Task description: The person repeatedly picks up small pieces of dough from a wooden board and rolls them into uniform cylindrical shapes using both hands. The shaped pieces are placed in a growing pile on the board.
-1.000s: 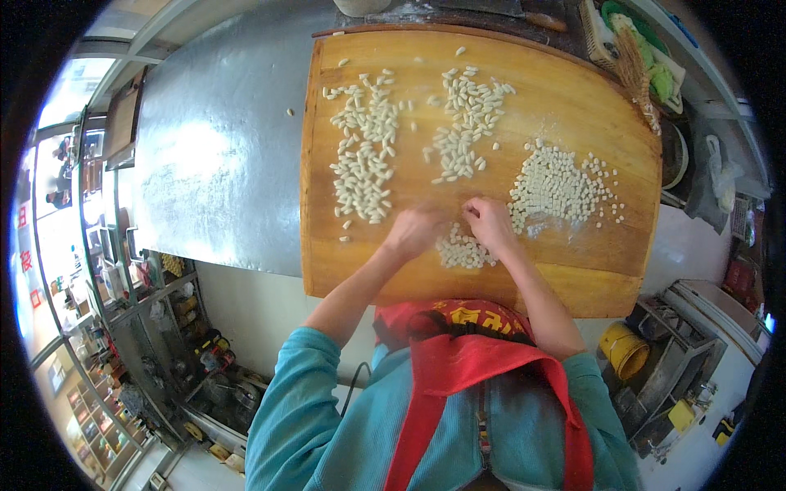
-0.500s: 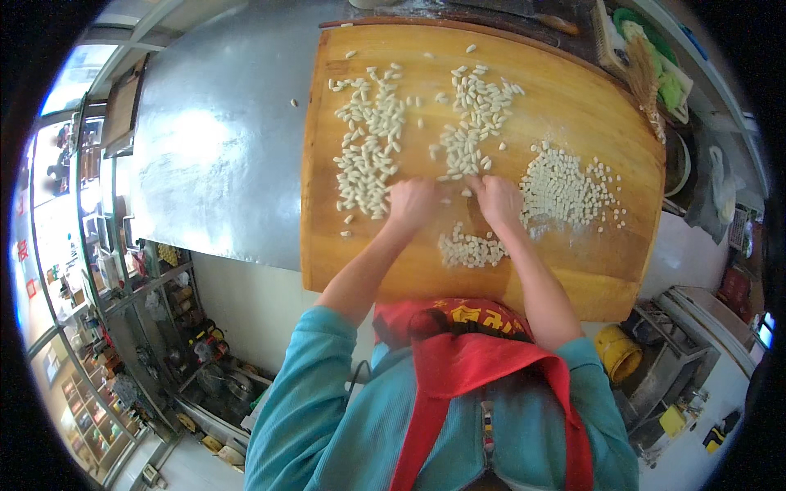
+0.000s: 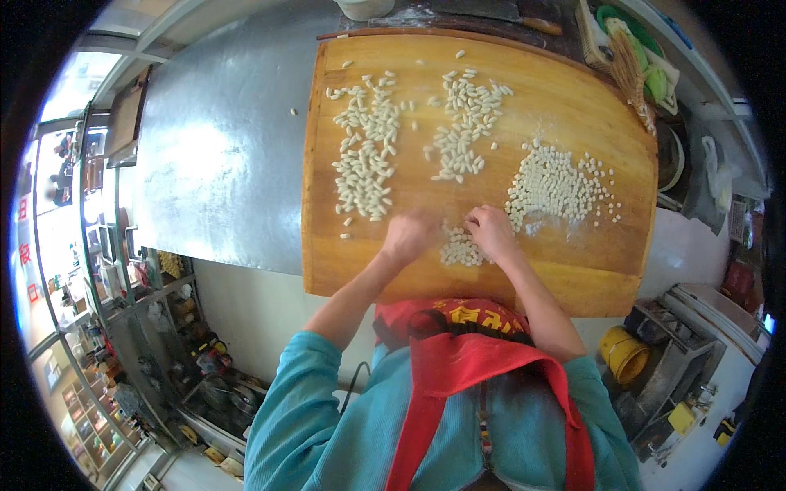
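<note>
My left hand [image 3: 412,236] is over the wooden board [image 3: 426,278], its fingers smeared by motion, left of a small cluster of white dough pieces [image 3: 463,250]. Curled with its fingertips together, my right hand [image 3: 493,231] is at that cluster's right edge. Whatever its fingers pinch is too small to make out. Beyond my hands lie two bands of longer, oval dough pieces, a left band [image 3: 365,164] and a middle band [image 3: 465,123]. A heap of short cut dough bits [image 3: 553,186] spreads to the right, with flour around it.
A metal tabletop [image 3: 221,164] extends left of the board. Along the far edge are a white bowl [image 3: 365,8], a knife with a wooden handle [image 3: 542,26] and a straw brush [image 3: 629,69] by a basket [image 3: 591,37]. A yellow bucket [image 3: 624,353] stands low at the right.
Both hands have come back toward me from the near end of the middle band to the small cluster. The right hand's fingers now reach the cluster's edge.
</note>
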`<control>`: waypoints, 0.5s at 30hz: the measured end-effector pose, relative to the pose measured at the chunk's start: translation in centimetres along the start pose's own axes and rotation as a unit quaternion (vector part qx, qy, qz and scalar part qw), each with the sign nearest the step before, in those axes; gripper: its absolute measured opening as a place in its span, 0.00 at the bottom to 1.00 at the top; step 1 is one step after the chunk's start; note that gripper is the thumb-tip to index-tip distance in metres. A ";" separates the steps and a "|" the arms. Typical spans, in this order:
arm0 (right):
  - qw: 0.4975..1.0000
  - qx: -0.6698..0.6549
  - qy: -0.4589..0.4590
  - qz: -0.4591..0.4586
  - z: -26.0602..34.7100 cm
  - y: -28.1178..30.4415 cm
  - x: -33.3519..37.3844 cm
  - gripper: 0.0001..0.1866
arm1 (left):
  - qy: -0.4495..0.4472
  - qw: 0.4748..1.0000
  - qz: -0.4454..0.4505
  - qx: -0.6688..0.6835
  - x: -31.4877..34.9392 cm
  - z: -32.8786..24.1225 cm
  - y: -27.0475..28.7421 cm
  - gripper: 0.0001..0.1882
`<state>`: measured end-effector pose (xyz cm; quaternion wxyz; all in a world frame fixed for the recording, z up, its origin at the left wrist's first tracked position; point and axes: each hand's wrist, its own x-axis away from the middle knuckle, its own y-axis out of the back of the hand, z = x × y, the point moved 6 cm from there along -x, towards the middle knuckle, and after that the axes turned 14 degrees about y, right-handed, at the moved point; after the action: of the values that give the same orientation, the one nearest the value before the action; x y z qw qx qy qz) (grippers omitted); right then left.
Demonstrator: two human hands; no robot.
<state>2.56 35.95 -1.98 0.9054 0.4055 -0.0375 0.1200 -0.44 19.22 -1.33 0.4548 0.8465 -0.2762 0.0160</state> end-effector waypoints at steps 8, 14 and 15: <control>0.993 0.013 -0.093 -0.069 -1.7 1.6 -1.3 0.16 | -0.100 0.994 -0.018 0.033 -0.2 -0.7 2.0 0.09; 0.991 0.017 -0.132 0.024 -1.7 2.0 -3.7 0.18 | -0.058 0.998 -0.004 -0.017 -1.2 0.8 0.4 0.10; 0.990 -0.024 -0.133 0.047 -1.8 1.8 -3.7 0.18 | -0.045 0.998 0.026 -0.045 -1.6 1.0 -0.4 0.10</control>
<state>-1.56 37.74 -2.50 0.8953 0.3935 -0.1791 0.1069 -1.87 19.33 -2.65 0.4786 0.8178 -0.3189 -0.0229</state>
